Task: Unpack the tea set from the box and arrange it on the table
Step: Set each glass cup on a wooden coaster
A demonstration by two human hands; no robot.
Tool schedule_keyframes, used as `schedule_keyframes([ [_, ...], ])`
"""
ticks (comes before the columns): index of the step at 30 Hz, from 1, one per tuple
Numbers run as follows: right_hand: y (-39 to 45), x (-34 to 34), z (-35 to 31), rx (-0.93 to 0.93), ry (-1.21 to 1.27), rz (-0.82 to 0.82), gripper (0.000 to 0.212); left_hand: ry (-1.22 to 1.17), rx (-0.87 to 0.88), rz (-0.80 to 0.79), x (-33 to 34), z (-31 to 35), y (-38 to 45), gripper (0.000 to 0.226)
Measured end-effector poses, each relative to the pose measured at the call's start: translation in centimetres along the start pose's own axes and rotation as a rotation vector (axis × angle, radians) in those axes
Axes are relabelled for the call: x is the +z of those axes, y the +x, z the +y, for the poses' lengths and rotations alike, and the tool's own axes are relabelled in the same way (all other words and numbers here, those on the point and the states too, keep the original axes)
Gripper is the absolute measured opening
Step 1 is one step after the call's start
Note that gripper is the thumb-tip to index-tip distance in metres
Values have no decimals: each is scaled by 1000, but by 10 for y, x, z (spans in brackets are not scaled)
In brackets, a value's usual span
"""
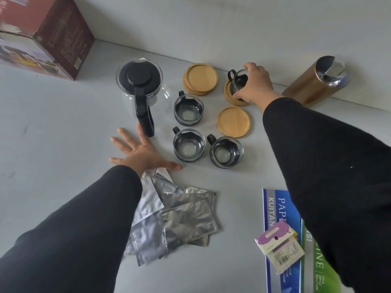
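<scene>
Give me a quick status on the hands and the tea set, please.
Right hand grips a glass cup on a wooden coaster. Left hand flat on table. Three cups not on coasters. Nothing blocking.

Bare table (63, 127) left of my left hand (139, 153), open all the way to the box (44, 37). Teapot (140, 87) stands just ahead of it. Three cups (189, 109) and coasters (233, 121) crowd the middle. Pouches (179, 216) block the near side. Tin (315, 81) lies beyond my right hand (254, 85).
</scene>
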State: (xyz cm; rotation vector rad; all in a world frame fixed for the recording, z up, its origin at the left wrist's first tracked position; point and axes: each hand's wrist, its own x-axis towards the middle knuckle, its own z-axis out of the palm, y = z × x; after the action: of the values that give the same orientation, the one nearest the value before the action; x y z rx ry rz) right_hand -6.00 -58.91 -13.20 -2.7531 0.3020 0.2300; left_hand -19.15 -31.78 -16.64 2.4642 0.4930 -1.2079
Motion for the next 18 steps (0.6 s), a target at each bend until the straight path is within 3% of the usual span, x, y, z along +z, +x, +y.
schedule_keyframes([
  [5,-10,0,5,-38,-8,26,89,-4,-2,1,1,-1,4,173],
  [13,-99,30,2,-58,446,451,67,-1,-4,21,0,-2,0,171],
  [18,-168,63,2,-124,427,359,76,-14,41,46,0,-5,-5,168],
])
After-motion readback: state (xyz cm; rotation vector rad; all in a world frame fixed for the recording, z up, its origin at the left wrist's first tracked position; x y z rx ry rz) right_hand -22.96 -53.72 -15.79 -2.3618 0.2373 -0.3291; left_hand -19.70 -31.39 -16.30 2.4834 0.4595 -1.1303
